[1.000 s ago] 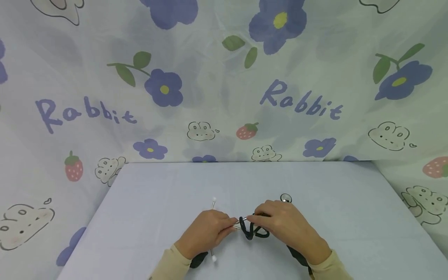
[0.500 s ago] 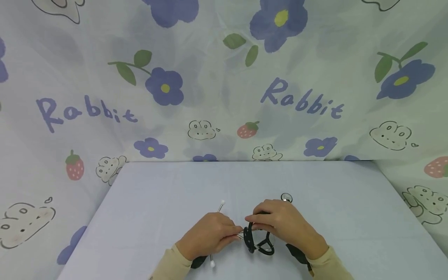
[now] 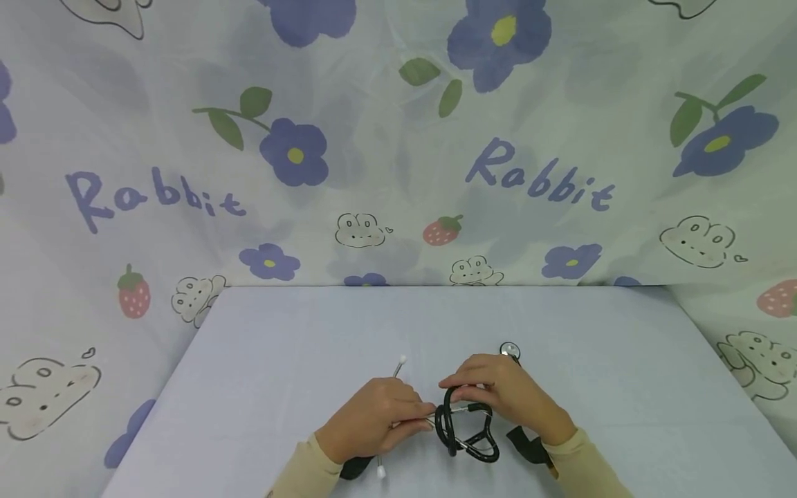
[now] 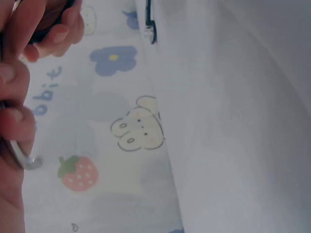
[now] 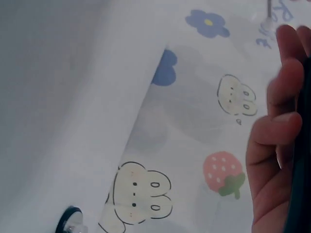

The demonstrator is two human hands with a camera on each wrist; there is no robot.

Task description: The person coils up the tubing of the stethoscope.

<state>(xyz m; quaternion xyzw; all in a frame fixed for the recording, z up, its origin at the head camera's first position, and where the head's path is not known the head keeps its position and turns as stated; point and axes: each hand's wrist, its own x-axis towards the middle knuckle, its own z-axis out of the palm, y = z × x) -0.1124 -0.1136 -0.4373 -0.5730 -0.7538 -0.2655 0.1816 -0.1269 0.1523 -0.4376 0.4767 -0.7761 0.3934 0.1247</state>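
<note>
A stethoscope with black tubing [image 3: 482,453] is held between both hands low in the head view. My left hand [image 3: 376,418] grips its metal ear tubes, and the white ear tips [image 3: 382,472] stick out above and below that hand. My right hand [image 3: 504,394] pinches the top of a black tubing loop that is wound around the tubes near the left fingertips. Beyond the right hand lies the round chest piece [image 3: 510,351], also at the bottom of the right wrist view. In the left wrist view, curled left fingers [image 4: 17,121] show around a metal tube.
A white table [image 3: 299,346] spreads out under the hands. Behind it and at the sides hangs a curtain [image 3: 398,152] printed with flowers, rabbits and strawberries. A dark piece [image 3: 529,446] shows beside the right wrist, and another [image 3: 356,467] below the left.
The tubing loops have shifted down and right and spread wider below the right hand. The upper ear tip has swung right. My left hand has moved slightly right; the chest piece stays put.
</note>
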